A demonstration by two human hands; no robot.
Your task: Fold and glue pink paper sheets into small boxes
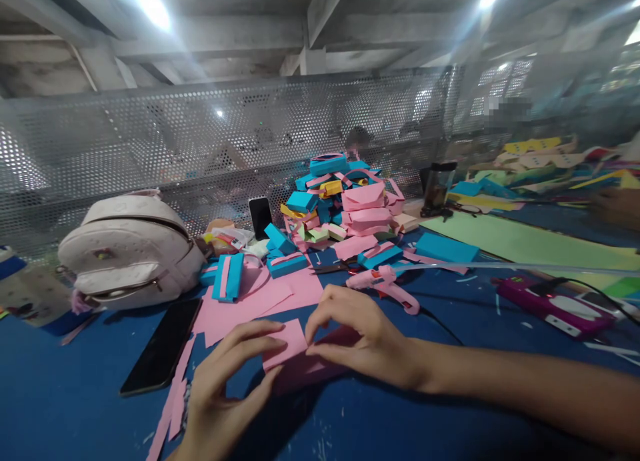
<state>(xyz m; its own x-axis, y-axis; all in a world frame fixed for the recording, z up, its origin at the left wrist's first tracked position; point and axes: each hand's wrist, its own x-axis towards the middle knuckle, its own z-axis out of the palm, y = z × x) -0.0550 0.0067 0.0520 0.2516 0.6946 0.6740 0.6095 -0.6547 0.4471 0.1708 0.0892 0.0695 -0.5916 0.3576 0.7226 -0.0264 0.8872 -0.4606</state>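
Filling twelve o'clock, concrete ceiling point(235, 34) rises above a perforated screen point(210, 137), murky beyond; the blue table point(380, 421) is cut off at six. Between six and seven, left hand point(227, 374) and right hand point(367, 337) pinch folded pink paper point(287, 344), the right partly hiding it.

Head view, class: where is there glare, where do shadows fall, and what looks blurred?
In the head view, a ceiling lamp flares into streaks; in the head view, dark shadow falls on the blue table below the pink paper; at the head view's right edge, what seems another person's hand is dim and smeared.
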